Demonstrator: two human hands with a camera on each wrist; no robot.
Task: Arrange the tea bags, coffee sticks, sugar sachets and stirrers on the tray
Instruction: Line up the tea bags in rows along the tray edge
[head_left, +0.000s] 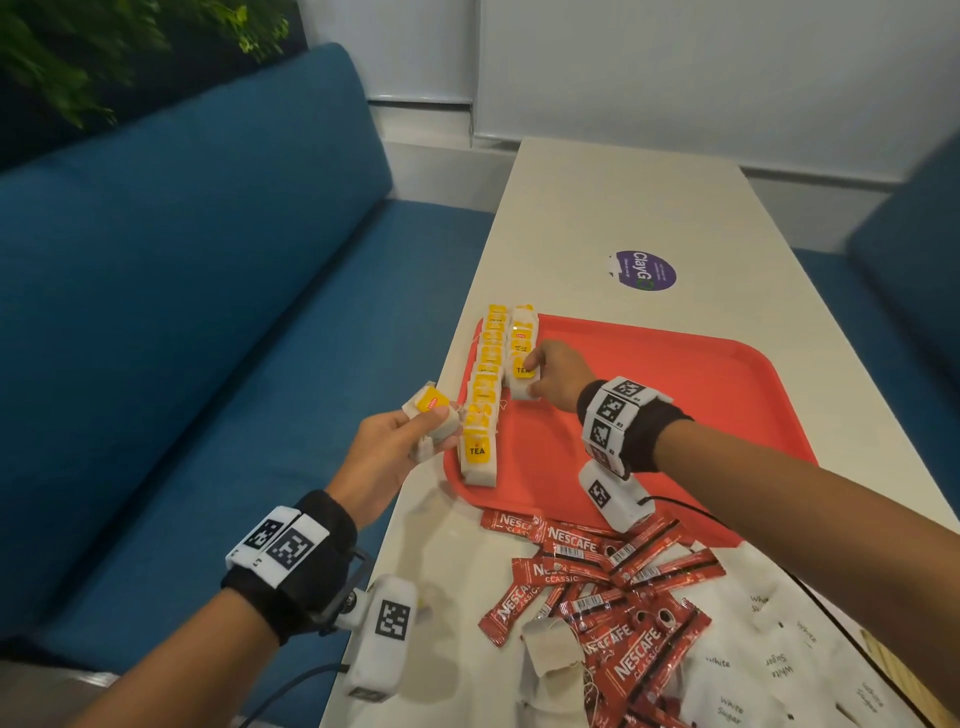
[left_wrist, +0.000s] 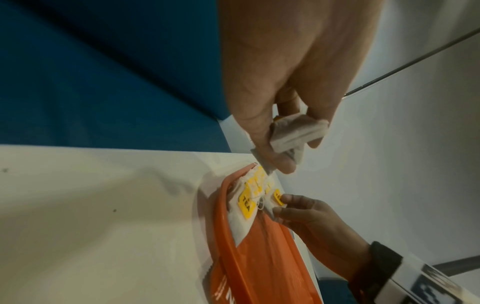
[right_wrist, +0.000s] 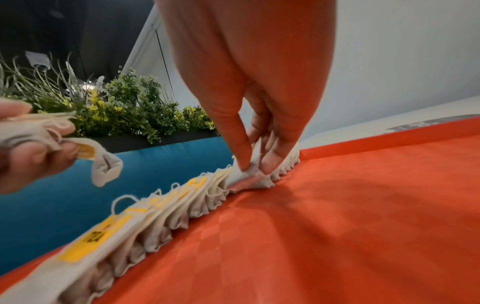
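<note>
I am on the tea-bag step: my right hand (head_left: 556, 375) pinches a white paper tea bag with a yellow tag (head_left: 523, 378) into the second row on the flat red plastic tray (head_left: 675, 415). My left hand (head_left: 387, 452) grips spare white tea bags (head_left: 434, 415) over the table edge. Next, I judge, comes feeding one across; the tray's right side lies open.

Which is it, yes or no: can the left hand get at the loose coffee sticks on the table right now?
Probably not yet: the left hand is full, gripping tea bags beside the tray. The coffee sticks lie uncovered on the table, so once emptied it could likely reach them.
</note>
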